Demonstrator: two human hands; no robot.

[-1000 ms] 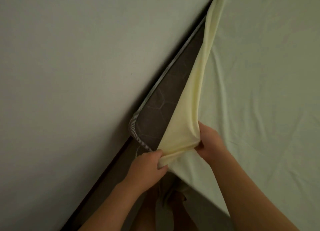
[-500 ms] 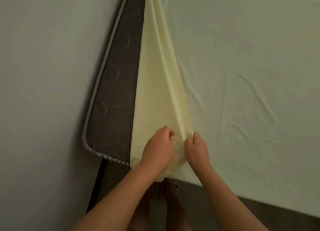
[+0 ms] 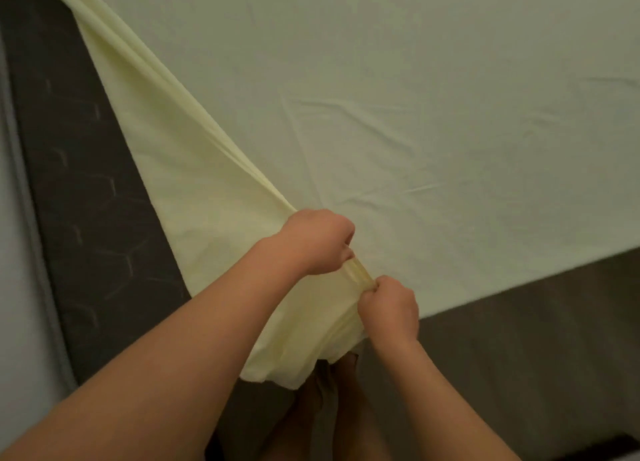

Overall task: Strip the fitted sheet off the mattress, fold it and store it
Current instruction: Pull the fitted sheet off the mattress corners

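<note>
Stripping is only just started. One corner of the fitted sheet (image 3: 415,114), the near left one, is off the mattress (image 3: 79,183). On the left we see a bare strip of dark mattress with a six-sided pattern stitched in it. The rest of the sheet lies flat over the mattress, far and to the right, with a few small wrinkles. Its near edge on the right looks tucked on, though the light is dim there and we cannot be sure. So we have more corners to pull off, and after that the folding and the putting away. None of that is done yet.

Our hands are close together, low in the middle of the view. Our left hand (image 3: 317,242) is a fist around the bunched edge of the sheet, knuckles up. Our right hand (image 3: 388,308) is just beside it, nearer to us, and pinches the same roll of cloth with curled fingers. We reach forward from the near side. From the left hand the cloth runs tight in a long ridge up to the far left. Below the hands the loose corner hangs down in soft folds.
</note>
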